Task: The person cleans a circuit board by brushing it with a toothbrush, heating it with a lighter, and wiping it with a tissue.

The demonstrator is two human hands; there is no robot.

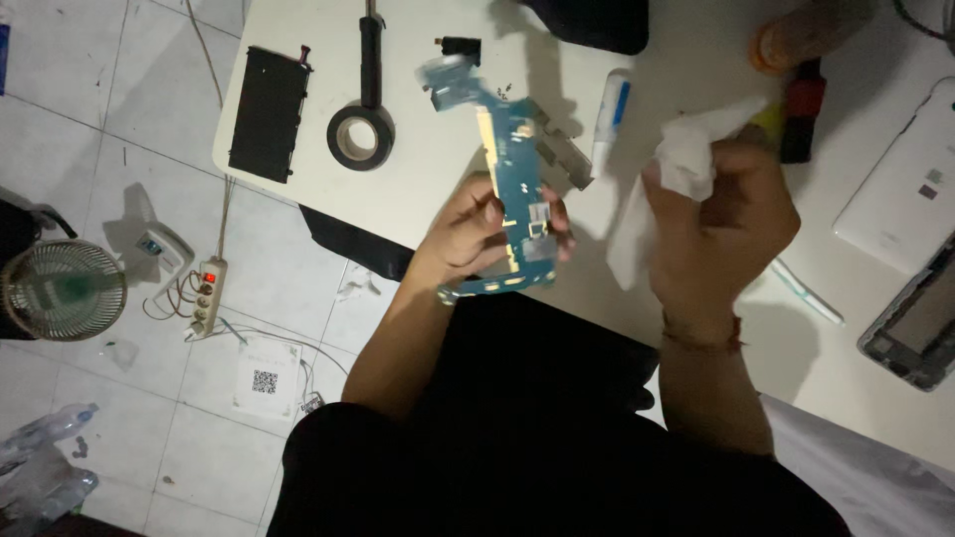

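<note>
My left hand point(468, 234) grips a long blue circuit board point(509, 164) by its lower part, holding it over the white table point(428, 189). The board's upper end carries a small camera module and reaches toward the table's far side. My right hand point(721, 224) is closed around a crumpled white tissue point(686, 159), a short way to the right of the board and not touching it.
On the table lie a black flat battery point(267, 112), a roll of black tape point(360, 136) with a black tool, a white tube point(609, 119), a white toothbrush point(806, 291), a white back cover point(900, 189) and a phone frame point(920, 323). On the floor stand a power strip point(206, 293) and a fan point(62, 288).
</note>
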